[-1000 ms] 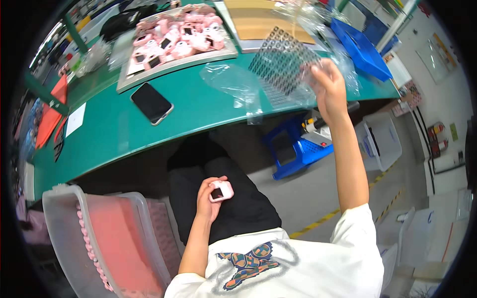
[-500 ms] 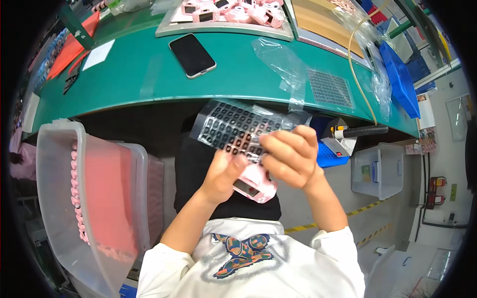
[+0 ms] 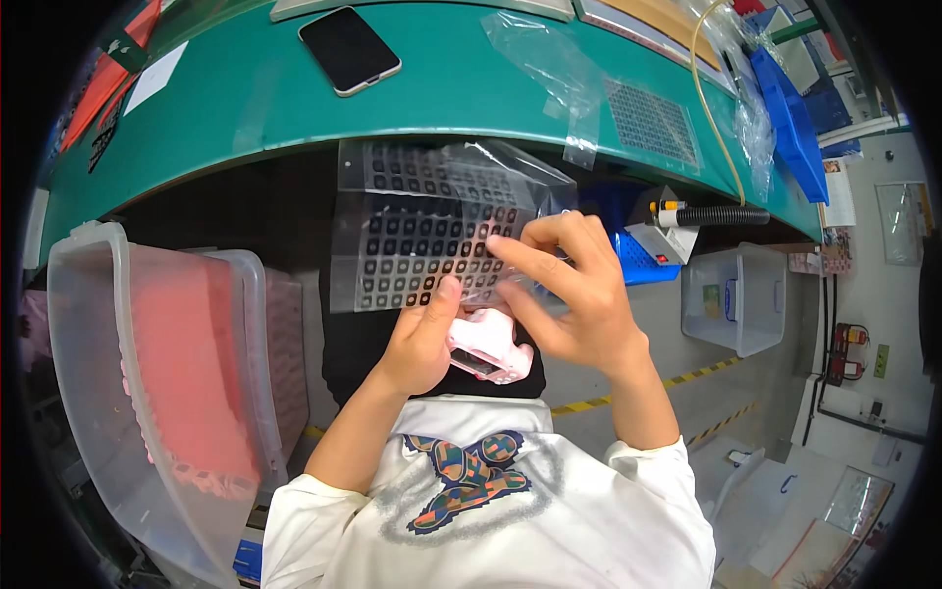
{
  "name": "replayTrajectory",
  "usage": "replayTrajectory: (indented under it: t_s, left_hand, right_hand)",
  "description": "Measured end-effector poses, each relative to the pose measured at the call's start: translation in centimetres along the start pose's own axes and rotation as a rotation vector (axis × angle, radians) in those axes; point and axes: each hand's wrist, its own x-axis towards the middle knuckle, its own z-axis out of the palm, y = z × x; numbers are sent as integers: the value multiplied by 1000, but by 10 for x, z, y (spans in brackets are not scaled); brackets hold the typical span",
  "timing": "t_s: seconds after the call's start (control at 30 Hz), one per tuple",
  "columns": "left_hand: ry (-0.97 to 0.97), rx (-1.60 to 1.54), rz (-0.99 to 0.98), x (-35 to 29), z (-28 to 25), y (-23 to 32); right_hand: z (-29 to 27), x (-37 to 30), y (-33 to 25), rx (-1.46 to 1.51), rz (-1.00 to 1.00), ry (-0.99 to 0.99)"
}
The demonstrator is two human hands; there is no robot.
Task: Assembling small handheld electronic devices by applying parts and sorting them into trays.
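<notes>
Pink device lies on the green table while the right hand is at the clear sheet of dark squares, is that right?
No: the head view shows the pink device in the left hand, not on the green table. The right hand is indeed at the clear sheet of dark squares.

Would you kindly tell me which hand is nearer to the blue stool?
Right: the right hand appears just left of the blue stool; the left hand is farther left.
</notes>
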Motion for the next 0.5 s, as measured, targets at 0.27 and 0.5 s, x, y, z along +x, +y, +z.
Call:
replayTrajectory:
  t_s: [0.27,0.5]
  left_hand:
    - [-27,5,11,-4,4,-5]
    - [33,-24,2,-8,20,-1]
  right_hand:
    - [4,-4,6,-95,-194,-16]
    - [3,3,3,-40,-268,1]
